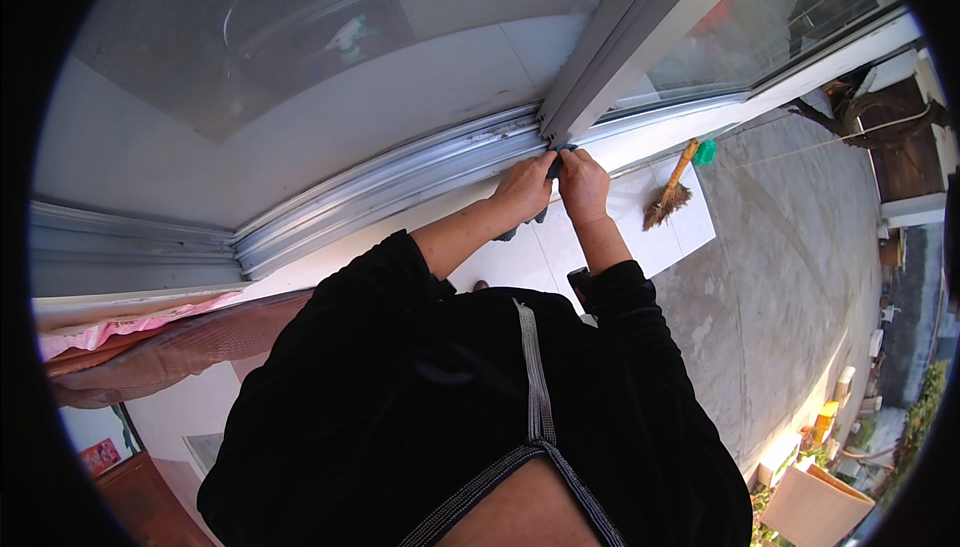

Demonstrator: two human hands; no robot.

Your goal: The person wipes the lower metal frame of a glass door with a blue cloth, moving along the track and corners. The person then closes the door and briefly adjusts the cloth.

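My left hand point(525, 188) and my right hand point(584, 185) are close together at the outer edge of a metal sliding-window track point(420, 185). Both pinch a dark cloth point(555, 164) at the foot of the upright window frame point(611, 44). More dark fabric hangs below my left hand, partly hidden by it. The grey track runs from the lower left to the frame, with dirt marks in its grooves. Behind the mesh screen, a spray bottle point(350, 38) shows dimly.
A short straw broom point(667, 205) with a green piece point(704, 152) at its handle lies on pale tiles to the right. Beyond is a concrete yard point(772, 247). A reddish-brown curtain point(187, 337) hangs at the left. A cardboard box point(814, 506) stands at the lower right.
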